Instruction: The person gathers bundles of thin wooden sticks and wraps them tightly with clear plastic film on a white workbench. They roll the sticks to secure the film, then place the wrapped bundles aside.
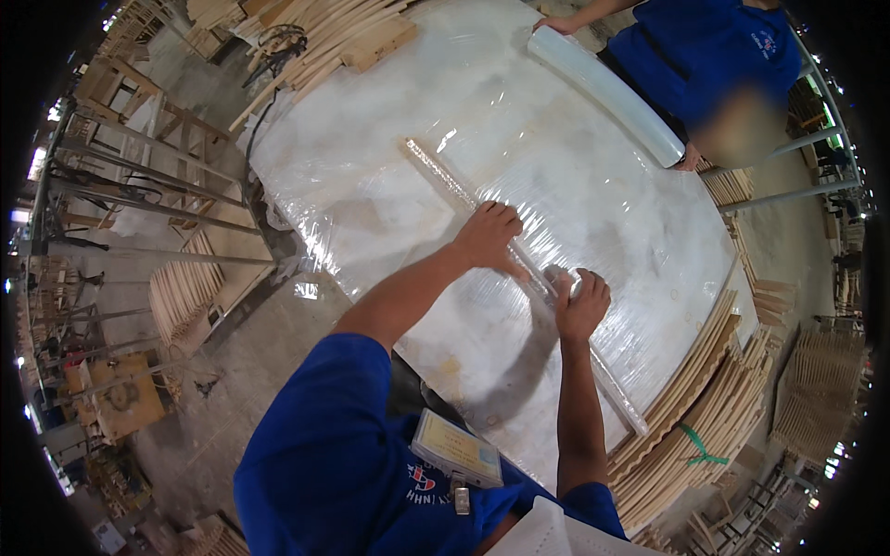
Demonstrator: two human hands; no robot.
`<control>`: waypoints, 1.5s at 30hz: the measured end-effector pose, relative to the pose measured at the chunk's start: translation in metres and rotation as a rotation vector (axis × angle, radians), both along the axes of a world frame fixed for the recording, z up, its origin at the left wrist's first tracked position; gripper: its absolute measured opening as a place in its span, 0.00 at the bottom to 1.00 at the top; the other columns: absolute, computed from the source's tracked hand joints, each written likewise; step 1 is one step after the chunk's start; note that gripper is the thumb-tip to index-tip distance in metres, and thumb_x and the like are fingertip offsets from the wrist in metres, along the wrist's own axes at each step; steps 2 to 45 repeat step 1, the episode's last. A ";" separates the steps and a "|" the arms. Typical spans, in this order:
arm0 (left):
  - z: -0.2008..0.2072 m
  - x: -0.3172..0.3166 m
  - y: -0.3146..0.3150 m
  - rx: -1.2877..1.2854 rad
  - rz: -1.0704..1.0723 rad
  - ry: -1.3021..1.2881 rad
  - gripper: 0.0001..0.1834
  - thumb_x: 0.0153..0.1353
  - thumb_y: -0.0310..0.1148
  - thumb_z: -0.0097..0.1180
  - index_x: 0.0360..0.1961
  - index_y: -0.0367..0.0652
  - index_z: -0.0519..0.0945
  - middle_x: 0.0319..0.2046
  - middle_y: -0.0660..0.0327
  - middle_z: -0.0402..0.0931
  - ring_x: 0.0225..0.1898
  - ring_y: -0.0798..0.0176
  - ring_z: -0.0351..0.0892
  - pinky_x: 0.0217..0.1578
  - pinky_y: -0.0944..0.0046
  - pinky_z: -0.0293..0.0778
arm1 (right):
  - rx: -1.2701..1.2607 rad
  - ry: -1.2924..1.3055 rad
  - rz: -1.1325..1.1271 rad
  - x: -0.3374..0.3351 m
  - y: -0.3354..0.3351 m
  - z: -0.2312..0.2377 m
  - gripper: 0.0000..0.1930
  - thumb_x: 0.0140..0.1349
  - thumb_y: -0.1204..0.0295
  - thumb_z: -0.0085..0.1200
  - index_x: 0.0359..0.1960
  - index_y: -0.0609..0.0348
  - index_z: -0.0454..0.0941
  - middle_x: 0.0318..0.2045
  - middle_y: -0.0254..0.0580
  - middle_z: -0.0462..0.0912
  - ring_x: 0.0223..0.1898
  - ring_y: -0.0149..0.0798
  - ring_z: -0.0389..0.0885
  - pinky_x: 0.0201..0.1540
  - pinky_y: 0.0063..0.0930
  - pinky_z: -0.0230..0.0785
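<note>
A long, thin stick-like bundle wrapped in clear plastic film (445, 178) lies diagonally across the white-topped table (343, 176). My left hand (489, 237) grips it near its middle, fingers curled over the far side. Further along, towards the near right, my right hand (582, 302) has its fingers bent around the same bundle. What is inside the wrapping is hidden. Beyond the bundle, a sheet of clear film (603, 199) spreads over the tabletop. It reaches towards a thick film roll (607, 93) at the far edge.
Across the table a co-worker in a blue shirt (700, 60) holds both ends of the roll. Wooden strips (691, 417), some tied with green, lie at the right edge. More wood pieces (324, 37) are piled at the far left. A metal rack (158, 195) stands left.
</note>
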State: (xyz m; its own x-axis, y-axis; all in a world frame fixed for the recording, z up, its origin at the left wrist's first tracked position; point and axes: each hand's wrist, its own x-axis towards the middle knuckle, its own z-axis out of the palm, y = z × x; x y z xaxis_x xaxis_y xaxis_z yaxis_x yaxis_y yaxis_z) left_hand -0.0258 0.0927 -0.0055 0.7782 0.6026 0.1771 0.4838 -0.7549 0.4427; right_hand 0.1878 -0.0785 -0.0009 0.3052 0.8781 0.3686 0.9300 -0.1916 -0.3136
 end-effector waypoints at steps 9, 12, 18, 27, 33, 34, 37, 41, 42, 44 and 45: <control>0.007 0.007 0.008 -0.047 -0.027 0.078 0.49 0.48 0.76 0.70 0.54 0.43 0.84 0.55 0.56 0.78 0.63 0.50 0.74 0.70 0.47 0.61 | -0.006 -0.003 -0.002 0.002 0.002 0.000 0.24 0.72 0.51 0.61 0.54 0.61 0.81 0.52 0.55 0.83 0.56 0.59 0.78 0.61 0.57 0.67; 0.007 0.007 0.008 -0.047 -0.027 0.078 0.49 0.48 0.76 0.70 0.54 0.43 0.84 0.55 0.56 0.78 0.63 0.50 0.74 0.70 0.47 0.61 | -0.006 -0.003 -0.002 0.002 0.002 0.000 0.24 0.72 0.51 0.61 0.54 0.61 0.81 0.52 0.55 0.83 0.56 0.59 0.78 0.61 0.57 0.67; 0.007 0.007 0.008 -0.047 -0.027 0.078 0.49 0.48 0.76 0.70 0.54 0.43 0.84 0.55 0.56 0.78 0.63 0.50 0.74 0.70 0.47 0.61 | -0.006 -0.003 -0.002 0.002 0.002 0.000 0.24 0.72 0.51 0.61 0.54 0.61 0.81 0.52 0.55 0.83 0.56 0.59 0.78 0.61 0.57 0.67; 0.007 0.007 0.008 -0.047 -0.027 0.078 0.49 0.48 0.76 0.70 0.54 0.43 0.84 0.55 0.56 0.78 0.63 0.50 0.74 0.70 0.47 0.61 | -0.006 -0.003 -0.002 0.002 0.002 0.000 0.24 0.72 0.51 0.61 0.54 0.61 0.81 0.52 0.55 0.83 0.56 0.59 0.78 0.61 0.57 0.67; 0.007 0.007 0.008 -0.047 -0.027 0.078 0.49 0.48 0.76 0.70 0.54 0.43 0.84 0.55 0.56 0.78 0.63 0.50 0.74 0.70 0.47 0.61 | -0.006 -0.003 -0.002 0.002 0.002 0.000 0.24 0.72 0.51 0.61 0.54 0.61 0.81 0.52 0.55 0.83 0.56 0.59 0.78 0.61 0.57 0.67; 0.007 0.007 0.008 -0.047 -0.027 0.078 0.49 0.48 0.76 0.70 0.54 0.43 0.84 0.55 0.56 0.78 0.63 0.50 0.74 0.70 0.47 0.61 | -0.006 -0.003 -0.002 0.002 0.002 0.000 0.24 0.72 0.51 0.61 0.54 0.61 0.81 0.52 0.55 0.83 0.56 0.59 0.78 0.61 0.57 0.67; 0.007 0.007 0.008 -0.047 -0.027 0.078 0.49 0.48 0.76 0.70 0.54 0.43 0.84 0.55 0.56 0.78 0.63 0.50 0.74 0.70 0.47 0.61 | -0.006 -0.003 -0.002 0.002 0.002 0.000 0.24 0.72 0.51 0.61 0.54 0.61 0.81 0.52 0.55 0.83 0.56 0.59 0.78 0.61 0.57 0.67; 0.007 0.007 0.008 -0.047 -0.027 0.078 0.49 0.48 0.76 0.70 0.54 0.43 0.84 0.55 0.56 0.78 0.63 0.50 0.74 0.70 0.47 0.61 | -0.006 -0.003 -0.002 0.002 0.002 0.000 0.24 0.72 0.51 0.61 0.54 0.61 0.81 0.52 0.55 0.83 0.56 0.59 0.78 0.61 0.57 0.67; 0.007 0.007 0.008 -0.047 -0.027 0.078 0.49 0.48 0.76 0.70 0.54 0.43 0.84 0.55 0.56 0.78 0.63 0.50 0.74 0.70 0.47 0.61 | -0.006 -0.003 -0.002 0.002 0.002 0.000 0.24 0.72 0.51 0.61 0.54 0.61 0.81 0.52 0.55 0.83 0.56 0.59 0.78 0.61 0.57 0.67; 0.007 0.007 0.008 -0.047 -0.027 0.078 0.49 0.48 0.76 0.70 0.54 0.43 0.84 0.55 0.56 0.78 0.63 0.50 0.74 0.70 0.47 0.61 | -0.006 -0.003 -0.002 0.002 0.002 0.000 0.24 0.72 0.51 0.61 0.54 0.61 0.81 0.52 0.55 0.83 0.56 0.59 0.78 0.61 0.57 0.67; 0.007 0.007 0.008 -0.047 -0.027 0.078 0.49 0.48 0.76 0.70 0.54 0.43 0.84 0.55 0.56 0.78 0.63 0.50 0.74 0.70 0.47 0.61 | -0.006 -0.003 -0.002 0.002 0.002 0.000 0.24 0.72 0.51 0.61 0.54 0.61 0.81 0.52 0.55 0.83 0.56 0.59 0.78 0.61 0.57 0.67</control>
